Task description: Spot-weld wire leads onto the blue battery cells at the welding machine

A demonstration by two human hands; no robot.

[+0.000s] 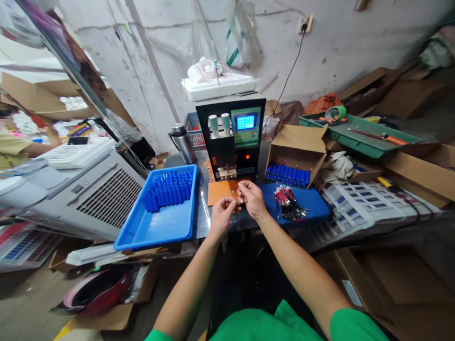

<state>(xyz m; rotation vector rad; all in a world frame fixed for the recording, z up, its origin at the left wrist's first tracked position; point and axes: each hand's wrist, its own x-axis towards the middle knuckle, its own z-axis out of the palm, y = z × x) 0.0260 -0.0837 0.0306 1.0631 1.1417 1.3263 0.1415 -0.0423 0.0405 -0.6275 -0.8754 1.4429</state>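
Left hand: the left hand (222, 210) is pinched narrow on a small piece (237, 202), too small to be identified.
Right hand: the right hand (250, 196) is closed on the same piece from the other side, so it is steadied between both.
Small piece: held over the counter (203, 215) edge, just before the orange mat (219, 192) at the foot of the black machine (232, 142).
Blue tray: the blue tray (156, 239) is set at the left, with blue cylinders (168, 189) stood in rows, near the left hand.
Cardboard box: the cardboard box (298, 139) is tipped on its side, so the boxed cylinders (287, 174) face the hands.
Wire bundle: the wire bundle (287, 201) is laid on a blue pad (314, 201) just beside the right hand.
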